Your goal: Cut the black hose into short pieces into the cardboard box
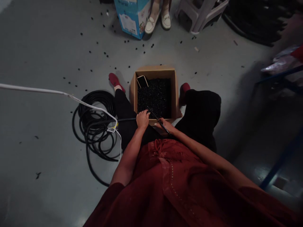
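Note:
My left hand (pixel 143 119) is closed around a black rubber hose (pixel 127 119) close to its end, at the near rim of a cardboard box (pixel 176 94). From that grip the hose runs left across my thigh. My right hand (pixel 167 125) is wrapped around a long, thin dark tool (pixel 155 115) that looks like scissors. Its tip points up and left over the box, beside my left fingers; whether its blades touch the hose I cannot tell. Many small black pieces (pixel 155 94) fill the box, and a small dark, light-edged rectangular object (pixel 142 81) lies in its far left corner.
Coiled hose (pixel 97 110) lies on the floor at left, with a white cable (pixel 90 105) hanging across it. Black bits are scattered on the floor. Ahead are a blue carton (pixel 129 19), another person's shoes (pixel 165 20) and a plastic stool (pixel 197 15). A blue frame (pixel 281 160) stands right.

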`<state>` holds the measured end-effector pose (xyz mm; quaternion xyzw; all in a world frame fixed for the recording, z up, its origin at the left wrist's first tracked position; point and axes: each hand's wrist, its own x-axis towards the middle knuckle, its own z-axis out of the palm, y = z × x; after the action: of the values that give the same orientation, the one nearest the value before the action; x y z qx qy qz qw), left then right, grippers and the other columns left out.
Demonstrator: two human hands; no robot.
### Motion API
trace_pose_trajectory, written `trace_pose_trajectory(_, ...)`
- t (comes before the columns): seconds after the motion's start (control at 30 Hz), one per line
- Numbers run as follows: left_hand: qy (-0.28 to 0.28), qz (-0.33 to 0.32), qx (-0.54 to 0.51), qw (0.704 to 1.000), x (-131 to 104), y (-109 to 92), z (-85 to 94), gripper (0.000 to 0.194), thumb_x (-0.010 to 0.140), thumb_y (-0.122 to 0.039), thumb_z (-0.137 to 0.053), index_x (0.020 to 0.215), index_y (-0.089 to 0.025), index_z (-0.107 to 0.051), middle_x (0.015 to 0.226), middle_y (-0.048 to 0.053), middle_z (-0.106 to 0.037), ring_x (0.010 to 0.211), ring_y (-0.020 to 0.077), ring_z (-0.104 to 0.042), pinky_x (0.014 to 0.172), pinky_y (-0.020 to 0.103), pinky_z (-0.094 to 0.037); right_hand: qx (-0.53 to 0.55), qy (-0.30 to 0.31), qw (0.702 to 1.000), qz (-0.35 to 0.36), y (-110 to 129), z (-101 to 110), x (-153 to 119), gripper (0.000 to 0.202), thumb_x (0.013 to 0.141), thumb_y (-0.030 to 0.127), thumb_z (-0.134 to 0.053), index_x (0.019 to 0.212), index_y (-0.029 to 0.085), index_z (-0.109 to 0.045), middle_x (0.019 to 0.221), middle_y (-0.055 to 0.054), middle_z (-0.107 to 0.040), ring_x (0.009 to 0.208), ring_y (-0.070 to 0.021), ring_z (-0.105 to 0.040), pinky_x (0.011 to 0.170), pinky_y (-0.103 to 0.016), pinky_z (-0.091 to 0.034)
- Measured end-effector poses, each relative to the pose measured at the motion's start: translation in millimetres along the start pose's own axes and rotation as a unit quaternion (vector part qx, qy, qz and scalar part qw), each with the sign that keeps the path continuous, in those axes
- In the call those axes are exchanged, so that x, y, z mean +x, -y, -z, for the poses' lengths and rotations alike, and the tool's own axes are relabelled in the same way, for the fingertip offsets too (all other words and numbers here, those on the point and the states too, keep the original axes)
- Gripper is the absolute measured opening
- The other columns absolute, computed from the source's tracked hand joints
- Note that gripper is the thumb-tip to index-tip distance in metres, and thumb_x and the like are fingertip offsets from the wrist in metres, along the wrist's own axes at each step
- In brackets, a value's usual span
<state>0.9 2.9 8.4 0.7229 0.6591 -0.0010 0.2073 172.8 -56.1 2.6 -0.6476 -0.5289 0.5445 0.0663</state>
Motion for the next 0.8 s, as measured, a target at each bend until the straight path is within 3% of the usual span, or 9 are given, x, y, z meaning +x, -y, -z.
trace_pose_trajectory(0.57, 0.025, -0.083, 0.042, 0.995, -5, 2, -5.1, 0.039, 0.103, -0.036, -0.038, 0.134, -0.021, -0.056, 0.119, 0.009, -0.070, 0.114, 0.0221, -0.059, 0.092, 0.033, -0.039, -0.006, -0.023, 1.000, -0.007, 0, -6, 5, 0.048, 0.091, 0.059, -0.052, 0.119, 0.020, -0.054, 0.101, -0.010, -0.071, 0.092, -0.0245, -0.066, 0.079, -0.030, -0.047)
trace_pose_trajectory(0.8, 0.021, -0.092, 0.070, 0.993, -11, 2, 4.1, 0.040, 0.102, -0.038, -0.040, 0.132, -0.019, -0.056, 0.118, 0.012, -0.068, 0.113, 0.0238, -0.058, 0.095, 0.036, -0.037, -0.031, -0.030, 0.999, -0.022, -4, -1, 5, 0.041, 0.091, 0.054, -0.054, 0.117, 0.023, -0.057, 0.099, -0.008, -0.071, 0.095, -0.0264, -0.066, 0.079, -0.031, -0.046)
